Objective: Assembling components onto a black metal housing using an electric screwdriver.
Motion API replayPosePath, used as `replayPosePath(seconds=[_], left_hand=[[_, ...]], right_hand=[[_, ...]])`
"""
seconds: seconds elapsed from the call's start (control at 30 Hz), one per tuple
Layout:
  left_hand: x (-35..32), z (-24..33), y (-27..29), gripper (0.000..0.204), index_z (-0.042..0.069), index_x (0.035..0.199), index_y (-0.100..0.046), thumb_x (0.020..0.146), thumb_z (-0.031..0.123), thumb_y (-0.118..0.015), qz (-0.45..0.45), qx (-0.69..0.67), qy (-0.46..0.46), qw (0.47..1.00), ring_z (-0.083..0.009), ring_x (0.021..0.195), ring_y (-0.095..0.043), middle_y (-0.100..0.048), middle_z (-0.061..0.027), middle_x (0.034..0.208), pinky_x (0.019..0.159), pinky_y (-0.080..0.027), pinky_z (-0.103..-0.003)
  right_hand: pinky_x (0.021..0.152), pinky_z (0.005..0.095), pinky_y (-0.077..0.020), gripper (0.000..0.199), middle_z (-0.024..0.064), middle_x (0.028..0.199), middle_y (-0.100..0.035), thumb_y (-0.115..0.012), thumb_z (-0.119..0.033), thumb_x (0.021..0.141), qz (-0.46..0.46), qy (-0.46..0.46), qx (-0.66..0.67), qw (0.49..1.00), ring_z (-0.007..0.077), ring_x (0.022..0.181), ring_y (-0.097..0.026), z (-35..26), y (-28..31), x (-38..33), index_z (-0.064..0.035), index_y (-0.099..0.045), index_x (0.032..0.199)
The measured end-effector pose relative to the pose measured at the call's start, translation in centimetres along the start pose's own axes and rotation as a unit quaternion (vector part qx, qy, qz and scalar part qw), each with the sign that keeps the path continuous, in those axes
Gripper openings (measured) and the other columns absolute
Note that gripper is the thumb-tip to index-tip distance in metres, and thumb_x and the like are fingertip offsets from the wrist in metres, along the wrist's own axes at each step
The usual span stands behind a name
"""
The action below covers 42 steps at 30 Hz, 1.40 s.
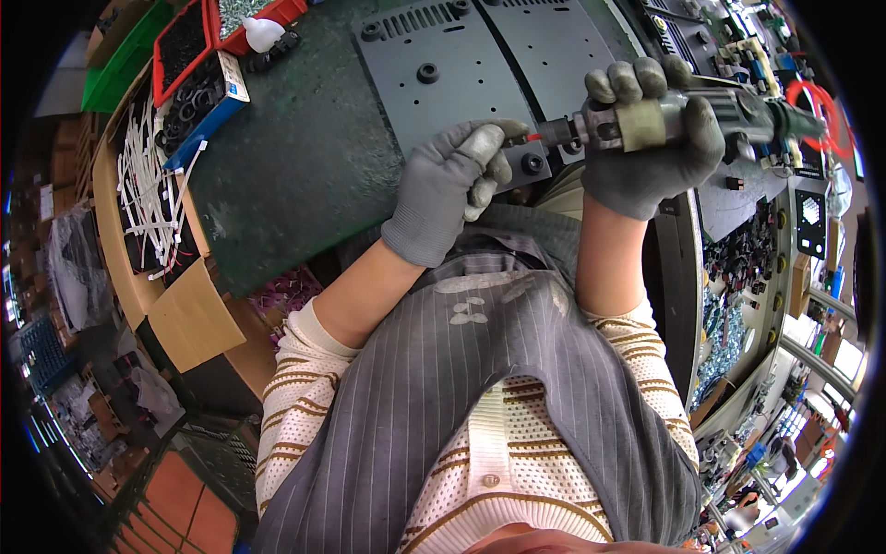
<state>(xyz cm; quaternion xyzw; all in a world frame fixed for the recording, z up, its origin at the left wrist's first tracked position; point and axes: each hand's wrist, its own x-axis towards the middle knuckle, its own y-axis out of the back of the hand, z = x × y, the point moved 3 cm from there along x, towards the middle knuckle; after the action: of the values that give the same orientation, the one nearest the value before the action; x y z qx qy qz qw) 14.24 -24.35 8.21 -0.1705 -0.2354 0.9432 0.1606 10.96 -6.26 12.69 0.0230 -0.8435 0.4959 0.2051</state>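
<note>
Striped knit top (489, 452) & pinstriped apron (369, 415) sit nearest. Just past them, gloved L hand (443, 189) has fingers curled & pinched at bit end of power driver (643, 126), prob. to guide it; any small part there is hidden. Gloved R hand (637, 175) grasps driver body, approx. horiz., bit toward L hand, prob. so fingers reach the tip. Bit end is over near R corner of grey plate (443, 92), w/ 2nd plate (563, 42) alongside; both on green table (286, 175). Containers, L side, prob. for easy reach: cardboard box (194, 309) w/ white ties (152, 198); farther, blue box (208, 125) w/ black rings (189, 115); beyond, red bin (185, 79) w/ small black parts (185, 42), adjoining red tray (288, 13) w/ silver hardware (242, 11).
</note>
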Motion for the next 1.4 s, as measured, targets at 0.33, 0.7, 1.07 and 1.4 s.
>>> replayPosePath(seconds=[0.33, 0.7, 1.07, 1.4], left_hand=[[7.0, 4.0, 7.8, 0.039, 0.011, 0.118, -0.068, 0.087, 0.035, -0.072, 0.125, 0.647, -0.226, 0.718, -0.0171, 0.064, -0.057, -0.057, -0.0026, 0.069, 0.065, -0.049, -0.035], [-3.6, 1.8, 7.3, 0.032, 0.011, 0.112, -0.071, 0.083, 0.025, -0.075, 0.065, 0.581, -0.160, 0.796, -0.0092, 0.058, -0.046, -0.057, -0.0008, 0.074, 0.057, -0.042, -0.026], [-4.7, -1.1, 6.8, 0.035, 0.013, 0.101, -0.066, 0.083, 0.042, -0.071, 0.089, 0.628, -0.174, 0.753, -0.0252, 0.062, -0.059, -0.057, -0.0070, 0.071, 0.056, -0.048, -0.039], [-4.7, -1.8, 7.0, 0.034, 0.019, 0.114, -0.065, 0.089, 0.043, -0.062, 0.080, 0.679, -0.122, 0.720, -0.0316, 0.076, -0.068, -0.067, -0.0091, 0.092, 0.065, -0.054, -0.044]], right_hand=[[0.074, 0.0411, -0.0447, 0.034, 0.0086, 0.085, -0.056, -0.064, -0.027, 0.079, 0.108, -0.033, 0.022, 0.993, 0.0238, 0.078, -0.054, 0.6, 1.7, -0.4, -0.0054, -0.055, 0.103], [0.080, 0.0435, -0.0429, 0.043, 0.0097, 0.095, -0.059, -0.058, -0.028, 0.083, -0.081, -0.095, -0.150, 0.981, 0.0245, 0.085, -0.055, 2.3, -1.8, -2.9, -0.0078, -0.048, 0.119], [0.066, 0.0312, -0.0562, 0.039, 0.0079, 0.090, -0.061, -0.062, 0.011, 0.073, -0.061, -0.174, -0.284, 0.941, 0.0170, 0.079, -0.065, 8.8, -4.9, -4.2, -0.0062, -0.048, 0.105], [0.079, 0.0409, -0.0516, 0.038, 0.0124, 0.090, -0.057, -0.060, -0.007, 0.078, -0.133, -0.248, -0.377, 0.883, 0.0200, 0.080, -0.058, 9.9, -3.9, -4.0, -0.0049, -0.051, 0.116]])
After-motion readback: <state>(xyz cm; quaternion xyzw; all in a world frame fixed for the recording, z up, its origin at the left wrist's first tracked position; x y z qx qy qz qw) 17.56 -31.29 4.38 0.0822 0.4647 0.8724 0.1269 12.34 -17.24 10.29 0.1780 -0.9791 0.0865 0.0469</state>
